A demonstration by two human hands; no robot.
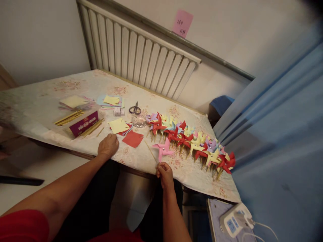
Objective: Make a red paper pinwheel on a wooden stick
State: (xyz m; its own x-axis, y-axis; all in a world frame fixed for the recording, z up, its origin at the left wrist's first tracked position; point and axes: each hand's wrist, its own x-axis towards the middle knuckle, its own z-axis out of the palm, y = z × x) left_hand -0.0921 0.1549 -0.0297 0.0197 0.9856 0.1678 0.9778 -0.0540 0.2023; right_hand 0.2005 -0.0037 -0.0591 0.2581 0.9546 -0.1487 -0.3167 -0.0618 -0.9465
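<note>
Red sleeve (25,226) closest; left hand (108,146) rests at the bench (141,159) edge, grip unclear; right hand (166,174) pinches a stick (150,150) beside the pink pinwheel (163,150), probably for control.

head camera looks down toward hands (165,172)

A rectangular pink paper note (180,19) on the pale painted wall (227,37) bears two short handwritten lines in dark ink: the upper looks like "284", its middle figure unclear, and the lower, set further right, seems to read "5585", also uncertain. A long purple printed panel (84,124) on the clear plastic packet (67,130) carries a row of large pale characters, apparently Chinese, with a small gold mark above; they are too blurred to read. Print on the small whitish boxes (118,111) is likewise illegible
</note>
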